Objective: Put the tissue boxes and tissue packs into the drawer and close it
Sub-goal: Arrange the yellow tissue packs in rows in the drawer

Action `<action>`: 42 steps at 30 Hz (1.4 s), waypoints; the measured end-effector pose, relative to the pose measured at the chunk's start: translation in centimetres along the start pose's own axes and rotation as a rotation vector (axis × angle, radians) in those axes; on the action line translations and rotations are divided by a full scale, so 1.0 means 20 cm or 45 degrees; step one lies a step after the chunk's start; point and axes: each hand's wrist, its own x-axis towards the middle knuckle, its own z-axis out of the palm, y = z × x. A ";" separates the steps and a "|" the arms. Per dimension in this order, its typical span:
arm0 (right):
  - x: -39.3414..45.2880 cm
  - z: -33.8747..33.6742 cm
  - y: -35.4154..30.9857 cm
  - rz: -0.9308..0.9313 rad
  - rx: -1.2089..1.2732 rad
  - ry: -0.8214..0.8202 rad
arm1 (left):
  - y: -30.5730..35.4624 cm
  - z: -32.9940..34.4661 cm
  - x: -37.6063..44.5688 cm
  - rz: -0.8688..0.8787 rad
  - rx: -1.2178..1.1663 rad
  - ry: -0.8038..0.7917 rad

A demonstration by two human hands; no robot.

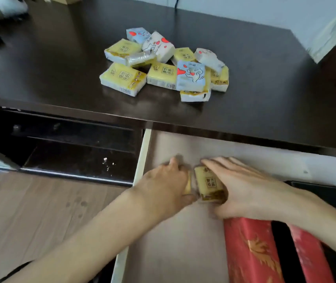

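Note:
The drawer (144, 152) stands pulled out under the dark desktop, its pale floor showing. Both my hands are down inside it. My right hand (244, 186) grips a yellow tissue pack (210, 183) standing on the drawer floor. My left hand (165, 184) is closed around a second yellow pack (188, 183), mostly hidden by my fingers, right beside the first. A red tissue box (250, 254) lies in the drawer near me, with another red box (310, 258) to its right. A heap of several yellow, white and blue tissue packs (163, 64) sits on the desktop.
The dark desk (60, 74) overhangs the drawer's back part. Left of the drawer is an open dark shelf (77, 152) with small debris. A black item (322, 193) lies at the drawer's right side. Wooden floor (30, 217) shows lower left.

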 end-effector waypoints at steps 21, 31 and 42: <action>0.00 0.06 -0.09 0.080 0.195 0.297 | -0.04 -0.05 -0.12 0.146 0.442 0.076; 0.06 0.08 -0.06 0.098 0.203 0.317 | -0.10 -0.02 -0.01 0.190 0.504 0.060; 0.09 0.09 -0.04 0.108 0.174 0.384 | -0.11 -0.07 0.12 0.189 0.384 0.070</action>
